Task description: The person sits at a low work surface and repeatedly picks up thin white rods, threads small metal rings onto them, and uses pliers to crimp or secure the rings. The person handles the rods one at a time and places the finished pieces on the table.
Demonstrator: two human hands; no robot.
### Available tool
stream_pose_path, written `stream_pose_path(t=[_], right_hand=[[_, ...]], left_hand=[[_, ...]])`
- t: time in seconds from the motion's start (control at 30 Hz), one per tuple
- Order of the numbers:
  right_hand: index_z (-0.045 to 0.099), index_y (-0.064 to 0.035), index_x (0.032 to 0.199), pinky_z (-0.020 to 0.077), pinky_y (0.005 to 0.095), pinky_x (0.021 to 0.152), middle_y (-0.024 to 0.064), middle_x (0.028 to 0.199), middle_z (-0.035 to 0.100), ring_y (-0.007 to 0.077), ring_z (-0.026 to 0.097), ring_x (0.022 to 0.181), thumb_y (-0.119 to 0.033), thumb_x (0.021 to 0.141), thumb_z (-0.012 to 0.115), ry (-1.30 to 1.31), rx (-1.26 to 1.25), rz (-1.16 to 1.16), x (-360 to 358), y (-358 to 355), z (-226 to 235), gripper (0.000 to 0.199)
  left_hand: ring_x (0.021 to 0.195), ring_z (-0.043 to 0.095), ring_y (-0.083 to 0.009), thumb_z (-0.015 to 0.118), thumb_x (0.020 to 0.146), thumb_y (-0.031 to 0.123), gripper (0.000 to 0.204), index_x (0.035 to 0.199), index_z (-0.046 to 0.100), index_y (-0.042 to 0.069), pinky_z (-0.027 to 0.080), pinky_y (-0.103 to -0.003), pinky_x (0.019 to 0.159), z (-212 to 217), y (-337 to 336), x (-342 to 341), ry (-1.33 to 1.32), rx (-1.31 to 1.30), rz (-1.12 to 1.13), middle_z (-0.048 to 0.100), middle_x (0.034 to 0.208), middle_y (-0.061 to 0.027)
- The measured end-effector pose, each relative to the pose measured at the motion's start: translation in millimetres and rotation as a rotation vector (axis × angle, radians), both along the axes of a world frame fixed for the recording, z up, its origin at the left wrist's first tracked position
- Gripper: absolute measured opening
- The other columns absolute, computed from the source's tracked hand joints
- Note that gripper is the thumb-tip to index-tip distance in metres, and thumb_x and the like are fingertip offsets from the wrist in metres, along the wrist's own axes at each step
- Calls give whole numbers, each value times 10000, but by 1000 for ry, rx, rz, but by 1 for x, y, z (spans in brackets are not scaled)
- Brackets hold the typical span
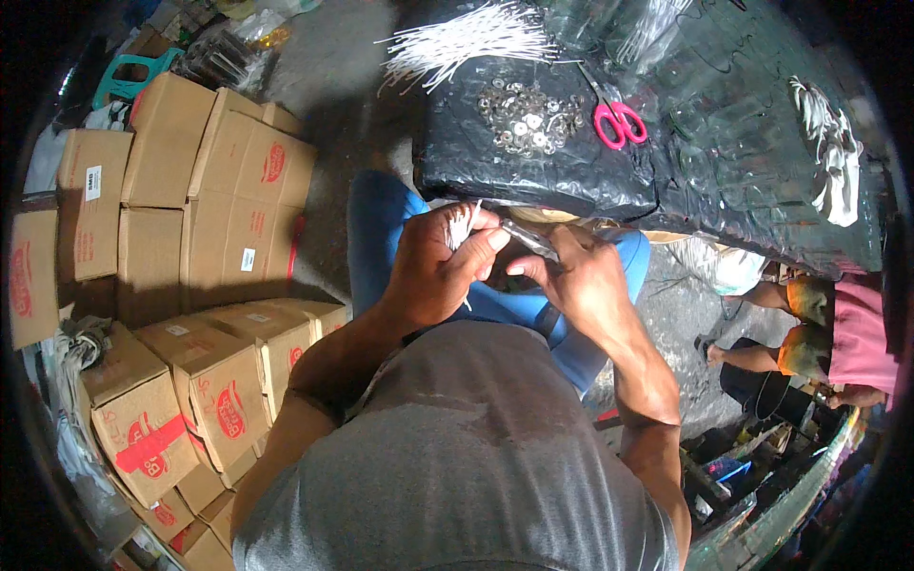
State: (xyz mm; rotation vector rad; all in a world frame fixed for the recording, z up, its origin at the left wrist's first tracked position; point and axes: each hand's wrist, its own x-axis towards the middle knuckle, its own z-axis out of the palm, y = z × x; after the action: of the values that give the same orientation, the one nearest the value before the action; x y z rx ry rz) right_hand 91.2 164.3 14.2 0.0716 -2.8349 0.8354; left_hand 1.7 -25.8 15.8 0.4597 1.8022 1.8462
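Over my lap, close to the near edge of the black-covered table [533, 181], both hands work together. My left hand [428, 276] is closed round a small bundle of thin white cords [461, 226], its thumb and finger pinched at the jaws of a metal tool. That tool looks like pliers [529, 238]; my right hand [588, 281] grips it from the right. What sits between the jaws is too small to make out. On the table lie a pile of stiff white cords [471, 40], a heap of small round metal discs [531, 119] and pink-handled scissors [619, 124].
Cardboard boxes [224, 390] are stacked along my left side. Clear glasses [705, 119] and a bunch of white cloth-like strips [838, 167] rest on the table's right part. Another person in a pink garment [862, 333] is at the far right. A teal plastic item [133, 76] stands at upper left.
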Motion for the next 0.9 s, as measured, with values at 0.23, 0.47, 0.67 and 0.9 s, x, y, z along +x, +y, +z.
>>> stream_pose_path(t=[0.23,0.47,0.67,0.9], right_hand=[[650,39,868,541,432,629,211,773,677,400,688,720,-371,794,806,85,-99,-34,-2,1,-12,445],[635,10,805,480,448,566,175,669,596,411,617,619,-372,820,785,30,-97,-177,-6,18,21,410],[609,38,996,479,482,708,237,883,596,447,604,813,-115,876,714,146,-22,-194,-9,27,48,221],[632,30,956,480,507,742,223,882,614,455,613,852,-28,805,683,150,159,-261,-47,58,75,169]], left_hand=[[577,565,-105,619,950,88,125,933,666,-27,451,-276,538,2,-3,-8,208,-41,-91,622,690,-72],[715,651,-145,613,959,52,88,1006,681,20,508,-304,624,-1,-52,-23,430,-243,-102,684,858,-98],[602,553,-88,618,979,171,163,992,703,32,449,-273,555,25,-50,-44,705,-339,163,635,732,-35],[647,595,-110,673,940,258,257,1003,692,9,477,-291,591,45,-10,-151,1104,-464,268,633,727,-55]])
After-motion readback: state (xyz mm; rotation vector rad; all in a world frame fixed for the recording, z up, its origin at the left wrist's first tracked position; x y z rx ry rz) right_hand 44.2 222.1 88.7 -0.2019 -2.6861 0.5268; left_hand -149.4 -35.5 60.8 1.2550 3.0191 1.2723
